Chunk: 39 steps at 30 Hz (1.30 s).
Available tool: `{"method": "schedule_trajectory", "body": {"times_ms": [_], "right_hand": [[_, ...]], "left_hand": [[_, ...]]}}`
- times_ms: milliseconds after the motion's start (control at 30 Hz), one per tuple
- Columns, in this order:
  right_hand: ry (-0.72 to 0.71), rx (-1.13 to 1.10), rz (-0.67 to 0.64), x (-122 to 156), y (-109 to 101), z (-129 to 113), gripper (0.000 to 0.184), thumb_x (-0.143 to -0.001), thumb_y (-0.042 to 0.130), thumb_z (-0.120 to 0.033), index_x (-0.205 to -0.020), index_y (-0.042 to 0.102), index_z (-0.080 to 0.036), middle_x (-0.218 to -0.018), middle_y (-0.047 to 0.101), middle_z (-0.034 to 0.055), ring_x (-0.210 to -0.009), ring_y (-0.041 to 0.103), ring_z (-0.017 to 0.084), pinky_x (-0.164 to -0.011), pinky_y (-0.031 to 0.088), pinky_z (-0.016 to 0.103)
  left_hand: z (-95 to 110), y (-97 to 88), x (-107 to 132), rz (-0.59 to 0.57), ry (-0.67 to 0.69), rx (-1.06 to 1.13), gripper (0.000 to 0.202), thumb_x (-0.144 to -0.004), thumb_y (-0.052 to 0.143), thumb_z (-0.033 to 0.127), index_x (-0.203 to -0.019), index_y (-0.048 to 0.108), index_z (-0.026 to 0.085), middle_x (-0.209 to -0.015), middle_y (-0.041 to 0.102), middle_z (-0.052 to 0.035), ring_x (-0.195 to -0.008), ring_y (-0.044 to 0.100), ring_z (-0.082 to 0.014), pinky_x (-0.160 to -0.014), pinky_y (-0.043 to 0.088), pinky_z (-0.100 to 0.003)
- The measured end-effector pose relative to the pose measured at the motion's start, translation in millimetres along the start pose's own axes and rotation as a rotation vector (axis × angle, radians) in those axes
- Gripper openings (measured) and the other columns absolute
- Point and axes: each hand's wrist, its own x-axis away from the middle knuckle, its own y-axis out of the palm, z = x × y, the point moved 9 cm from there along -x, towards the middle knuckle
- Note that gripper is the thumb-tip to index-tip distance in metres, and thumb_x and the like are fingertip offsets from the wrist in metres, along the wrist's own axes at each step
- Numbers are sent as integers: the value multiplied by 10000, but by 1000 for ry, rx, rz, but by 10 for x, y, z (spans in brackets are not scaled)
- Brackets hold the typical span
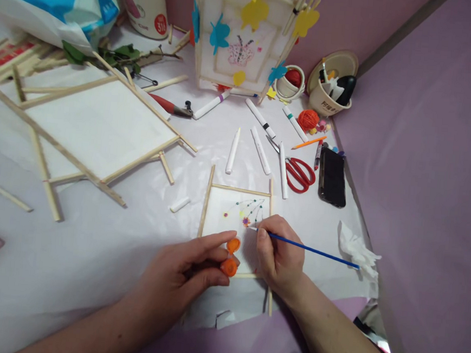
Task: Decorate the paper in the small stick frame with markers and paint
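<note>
My right hand (280,253) is closed on a blue paintbrush (315,248). The brush tip is at a small purple and orange flower painted on a white paper panel (219,205) framed with thin wooden sticks. Painted stems with dark dots and a smaller orange dot also show on the panel. Between the fingers and thumb of my left hand (183,273) is a small orange paint pot (229,267), its lid flipped up, held over the panel's lower left. Whether the brush tip touches the paper, I cannot tell.
Several markers (233,150), red-handled scissors (300,175) and a phone (333,177) lie beyond the panel. A decorated paper lantern (246,41) stands at the back. Larger stick frames (101,122) lie left; crumpled tissue (356,251) lies right.
</note>
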Motion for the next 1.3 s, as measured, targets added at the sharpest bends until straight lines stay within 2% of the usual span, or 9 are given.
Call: {"method": "schedule_trajectory", "body": {"times_ms": [333, 500, 767, 1033, 1300], "right_hand": [[20, -12, 14, -6, -19, 1, 122, -905, 469, -103, -877, 540, -199, -732, 566, 18, -669, 519, 157, -617, 419, 314], [13, 2, 14, -10, -17, 0, 115, -910, 471, -108, -884, 536, -199, -732, 554, 15, -668, 518, 154, -615, 424, 311], [4, 13, 3, -2, -3, 16, 110, -904, 481, -99, -886, 532, -195, -737, 561, 16, -676, 522, 151, -624, 428, 310], [14, 9, 7, -17, -12, -2, 114, -903, 473, -109, -882, 537, -200, -732, 571, 16, -664, 531, 155, -616, 435, 312], [18, -2, 15, -8, -17, 9, 112, -907, 473, -108, -887, 543, -194, -743, 572, 19, -679, 534, 155, -626, 434, 313]], "left_hand": [[21, -3, 8, -10, -10, -19, 504, -819, 671, 90, -1222, 676, 394, -901, 764, 86, -778, 704, -77, -743, 559, -126], [-6, 1, 24, -9, -33, -22, 477, -819, 670, 104, -1222, 684, 360, -911, 767, 63, -791, 710, -96, -741, 569, -148], [23, -7, 6, -8, 10, -35, 496, -818, 664, 96, -1232, 674, 369, -925, 770, 74, -798, 713, -87, -747, 563, -136], [10, -9, -5, 0, -35, -84, 462, -813, 663, 127, -1231, 681, 322, -909, 771, 45, -782, 716, -117, -742, 583, -182], [33, -19, -2, 5, 9, -75, 463, -815, 667, 119, -1229, 684, 326, -899, 771, 48, -770, 715, -109, -732, 575, -166]]}}
